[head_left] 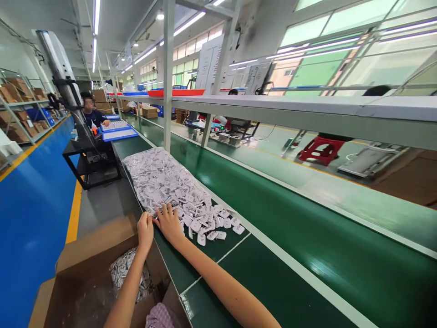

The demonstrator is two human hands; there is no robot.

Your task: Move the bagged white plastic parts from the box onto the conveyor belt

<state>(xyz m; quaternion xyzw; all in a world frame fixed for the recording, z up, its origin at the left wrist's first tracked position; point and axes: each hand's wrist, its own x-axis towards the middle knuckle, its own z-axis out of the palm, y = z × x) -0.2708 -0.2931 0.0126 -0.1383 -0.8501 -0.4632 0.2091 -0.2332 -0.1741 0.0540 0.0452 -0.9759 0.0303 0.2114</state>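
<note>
A large clear plastic bag (150, 171) full of small white plastic parts lies along the green worktop. Loose white parts (201, 225), flat with rounded corners, spread from its near end. At the bag's near left corner, by the worktop edge, my left hand (145, 231) is closed on the plastic. Beside it, my right hand (170, 223) rests palm down with fingers apart, touching the near end of the bag and the parts there. The exact spot under its fingertips is hidden.
An open cardboard box (92, 273) with more white parts (126, 269) stands below left of the worktop. A shelf (273, 105) on metal posts runs above the green conveyor belt (290, 214). Farther off, a co-worker (94, 114) sits by blue-rimmed trays (119, 133).
</note>
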